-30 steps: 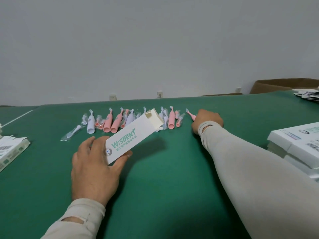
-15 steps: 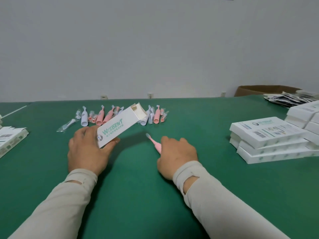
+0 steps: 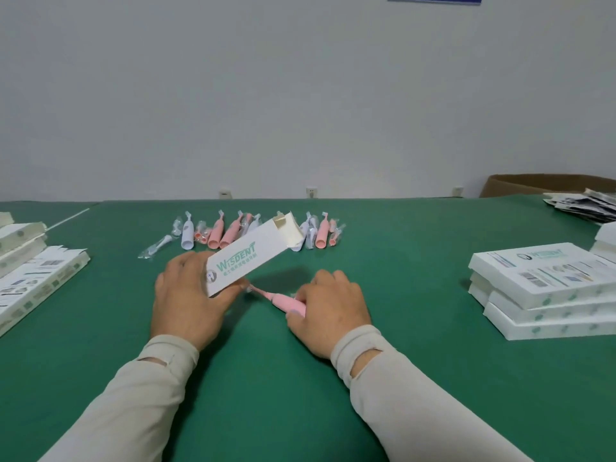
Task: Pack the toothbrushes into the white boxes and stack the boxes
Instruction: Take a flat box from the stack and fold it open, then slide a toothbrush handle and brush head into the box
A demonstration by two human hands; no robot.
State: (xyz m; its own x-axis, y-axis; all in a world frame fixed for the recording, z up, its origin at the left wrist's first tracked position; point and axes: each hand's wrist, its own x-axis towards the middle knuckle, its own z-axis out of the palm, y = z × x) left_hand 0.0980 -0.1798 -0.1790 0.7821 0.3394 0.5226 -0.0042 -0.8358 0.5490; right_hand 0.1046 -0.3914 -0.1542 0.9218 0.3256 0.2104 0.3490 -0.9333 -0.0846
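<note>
The left hand (image 3: 190, 301) grips a long white box (image 3: 246, 260) with green lettering, tilted up, its far flap open. Just right of the box, the right hand (image 3: 328, 311) curls round a pink toothbrush (image 3: 283, 300), head pointing at the box's near end. The brush's handle is hidden in the fingers. Behind the box lies a row of brushes (image 3: 220, 233), partly covered.

A white box (image 3: 248, 258) tilts up, far end open. A pink toothbrush (image 3: 281, 299) lies just beside it.
</note>
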